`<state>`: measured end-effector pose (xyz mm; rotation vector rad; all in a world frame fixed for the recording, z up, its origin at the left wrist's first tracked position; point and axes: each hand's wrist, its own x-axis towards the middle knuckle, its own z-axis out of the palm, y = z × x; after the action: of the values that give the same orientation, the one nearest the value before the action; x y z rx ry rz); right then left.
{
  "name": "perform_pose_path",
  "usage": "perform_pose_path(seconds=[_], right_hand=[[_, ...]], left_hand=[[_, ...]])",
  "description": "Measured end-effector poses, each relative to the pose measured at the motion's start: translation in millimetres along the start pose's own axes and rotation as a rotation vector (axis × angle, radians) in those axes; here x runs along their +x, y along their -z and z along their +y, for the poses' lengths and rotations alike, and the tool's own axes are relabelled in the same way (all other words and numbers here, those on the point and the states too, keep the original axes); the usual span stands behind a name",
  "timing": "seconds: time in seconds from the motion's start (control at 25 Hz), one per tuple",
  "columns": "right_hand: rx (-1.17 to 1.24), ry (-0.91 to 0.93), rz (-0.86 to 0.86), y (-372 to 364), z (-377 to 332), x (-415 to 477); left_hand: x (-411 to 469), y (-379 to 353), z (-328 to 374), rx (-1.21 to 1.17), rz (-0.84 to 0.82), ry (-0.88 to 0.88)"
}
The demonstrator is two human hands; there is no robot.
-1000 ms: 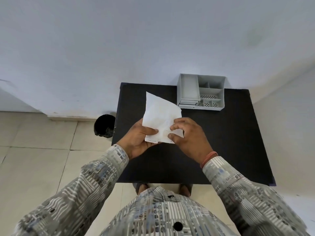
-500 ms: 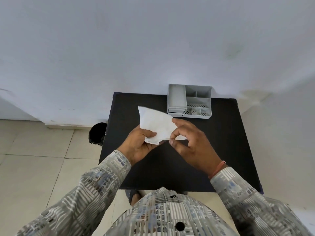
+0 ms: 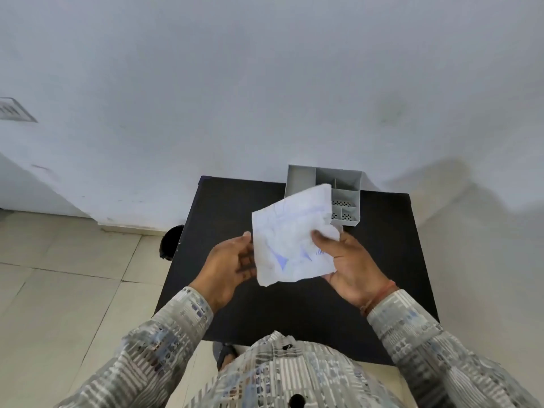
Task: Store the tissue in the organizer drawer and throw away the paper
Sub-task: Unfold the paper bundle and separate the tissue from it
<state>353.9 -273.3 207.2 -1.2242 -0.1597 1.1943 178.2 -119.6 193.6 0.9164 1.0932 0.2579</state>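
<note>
A crumpled white sheet with faint blue marks (image 3: 290, 240) is held up above the black table (image 3: 382, 260). My right hand (image 3: 347, 263) grips its right side, thumb on top. My left hand (image 3: 232, 265) touches its left edge with the fingers loosely spread; I cannot tell if it grips. I cannot tell whether the sheet is the tissue or the paper. The grey organizer (image 3: 338, 195) stands at the table's back edge, partly hidden behind the sheet's upper corner. Its drawer front is hidden.
A black bin (image 3: 169, 242) stands on the tiled floor just left of the table. A white wall runs behind the table. My feet show under the table's near edge.
The sheet has been opened out and lifted; it now faces me and covers part of the organizer. My hands have moved apart, the right one shifting to the sheet's right side.
</note>
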Motion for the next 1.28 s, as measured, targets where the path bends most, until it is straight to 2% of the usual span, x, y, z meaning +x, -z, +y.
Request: perform_pose_path(seconds=[0.08,0.28,0.44,0.56,0.64,1.08,1.28], right_hand=[[0.234,-0.112,-0.032,20.9,7.7,0.9],[0.362,-0.275,-0.116,49.5,29.1,2.5],[0.402,-0.359,-0.168,56.8,46.9,-0.8],[0.436,-0.407,-0.201,58.8,56.6,-1.8],[0.43,-0.418,-0.193,60.4,60.6,-2.2],[0.47,-0.447,-0.147,46.6,76.5,21.2],[0.481,-0.415,-0.12,27.5,86.2,38.1]], left_hand=[[-6.4,0.8,2.7,0.1,-0.035,-0.042],[-30.4,-15.1,39.1,0.385,0.039,-0.275],[-50.3,-35.7,63.2,0.373,-0.087,-0.256],[-61.2,-44.7,70.7,0.653,-0.004,-0.333],[-68.2,-46.6,71.4,0.732,0.044,-0.385],[-49.8,-7.4,63.7,0.47,0.02,-0.351],[-17.9,34.3,56.4,0.512,0.105,-0.309]])
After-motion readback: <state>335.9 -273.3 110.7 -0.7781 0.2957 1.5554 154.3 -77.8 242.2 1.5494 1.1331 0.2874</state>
